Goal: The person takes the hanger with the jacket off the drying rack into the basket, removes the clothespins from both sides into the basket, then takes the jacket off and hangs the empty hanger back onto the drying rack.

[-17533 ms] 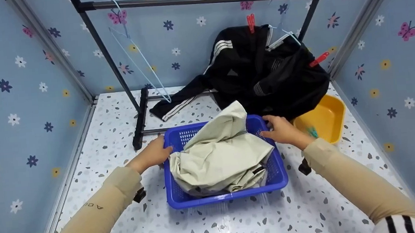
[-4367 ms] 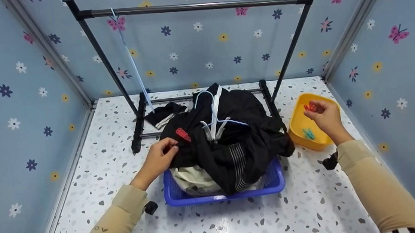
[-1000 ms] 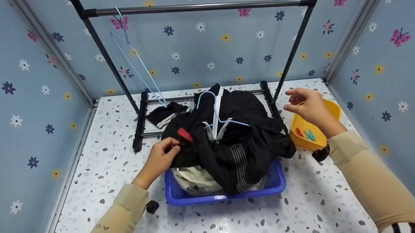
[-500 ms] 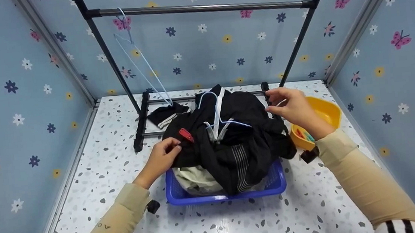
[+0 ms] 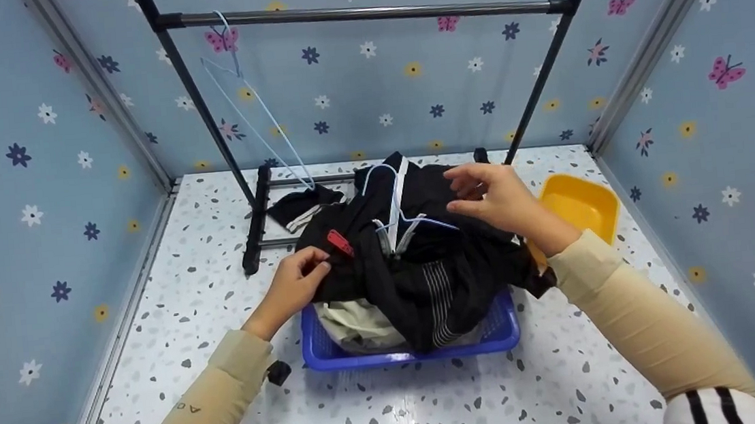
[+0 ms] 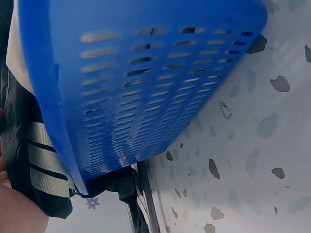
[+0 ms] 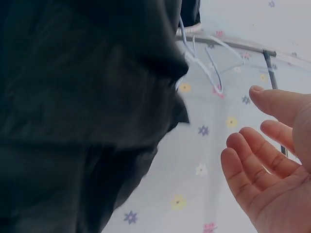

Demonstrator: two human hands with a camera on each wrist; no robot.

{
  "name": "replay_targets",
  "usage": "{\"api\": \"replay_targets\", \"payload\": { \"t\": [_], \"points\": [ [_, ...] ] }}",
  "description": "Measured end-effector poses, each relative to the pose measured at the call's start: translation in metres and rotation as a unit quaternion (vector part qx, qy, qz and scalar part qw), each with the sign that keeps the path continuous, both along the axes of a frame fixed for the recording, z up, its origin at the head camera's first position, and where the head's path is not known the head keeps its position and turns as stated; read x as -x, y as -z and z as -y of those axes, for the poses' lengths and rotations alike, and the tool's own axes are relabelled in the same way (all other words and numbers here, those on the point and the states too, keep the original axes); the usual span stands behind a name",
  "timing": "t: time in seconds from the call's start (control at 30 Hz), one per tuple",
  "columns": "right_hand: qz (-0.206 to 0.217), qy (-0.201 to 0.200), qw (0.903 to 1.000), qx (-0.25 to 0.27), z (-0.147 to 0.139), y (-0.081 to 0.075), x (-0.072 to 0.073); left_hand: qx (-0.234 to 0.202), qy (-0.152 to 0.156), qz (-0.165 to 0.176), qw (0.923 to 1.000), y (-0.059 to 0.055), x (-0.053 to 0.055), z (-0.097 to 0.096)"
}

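Note:
A black jacket (image 5: 449, 253) with white stripes lies heaped over the blue basket (image 5: 411, 357), on top of a pale beige garment (image 5: 358, 324). My left hand (image 5: 288, 288) pinches the jacket's left part, close to a red clothespin (image 5: 340, 242) clipped there. In the left wrist view, the fingers are mostly cut off or behind cloth. A light-blue hanger (image 5: 395, 197) sits in the jacket's neck opening, its hook upward. Above the jacket's right side hovers my right hand (image 5: 496, 196), fingers loosely bent and holding nothing, as the right wrist view (image 7: 272, 170) also shows.
Behind the basket stands a black clothes rack (image 5: 367, 11); another light-blue hanger (image 5: 259, 113) hangs at its left. A yellow bin (image 5: 582, 204) is on the right, partly behind my right forearm. A jacket sleeve end (image 5: 302, 208) lies on the speckled floor (image 5: 402, 415).
The jacket and its hanger came off the rack onto the basket. My right hand put a red clothespin in the yellow bin, then moved left over the jacket, empty. My left hand stayed there.

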State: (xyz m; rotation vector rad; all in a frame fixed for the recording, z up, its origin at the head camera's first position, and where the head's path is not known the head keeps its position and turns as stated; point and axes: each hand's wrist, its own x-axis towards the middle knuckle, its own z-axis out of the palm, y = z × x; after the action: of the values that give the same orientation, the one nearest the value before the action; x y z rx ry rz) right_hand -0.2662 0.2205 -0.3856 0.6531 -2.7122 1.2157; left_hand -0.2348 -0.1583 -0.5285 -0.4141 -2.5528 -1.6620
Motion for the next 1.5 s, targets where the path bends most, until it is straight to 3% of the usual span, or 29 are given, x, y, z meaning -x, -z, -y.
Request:
{"api": "replay_targets", "payload": {
  "t": [0.2,0.77,1.3,1.5],
  "points": [
    [-0.014,-0.032,0.9993,0.012,0.023,-0.001,0.0,-0.003,0.001,-0.003,1.0,-0.002,0.0,0.001],
    [-0.005,-0.104,0.9943,-0.023,0.073,-0.009,0.0,-0.002,-0.001,0.004,1.0,-0.002,0.0,0.0],
    [0.032,-0.159,0.9806,-0.11,0.116,0.006,0.009,-0.014,0.007,0.003,0.9999,-0.002,0.001,-0.002],
    [0.016,-0.174,0.9768,-0.124,0.129,0.016,0.012,-0.014,0.009,0.001,0.9999,-0.002,0.001,-0.002]
  ]
}}
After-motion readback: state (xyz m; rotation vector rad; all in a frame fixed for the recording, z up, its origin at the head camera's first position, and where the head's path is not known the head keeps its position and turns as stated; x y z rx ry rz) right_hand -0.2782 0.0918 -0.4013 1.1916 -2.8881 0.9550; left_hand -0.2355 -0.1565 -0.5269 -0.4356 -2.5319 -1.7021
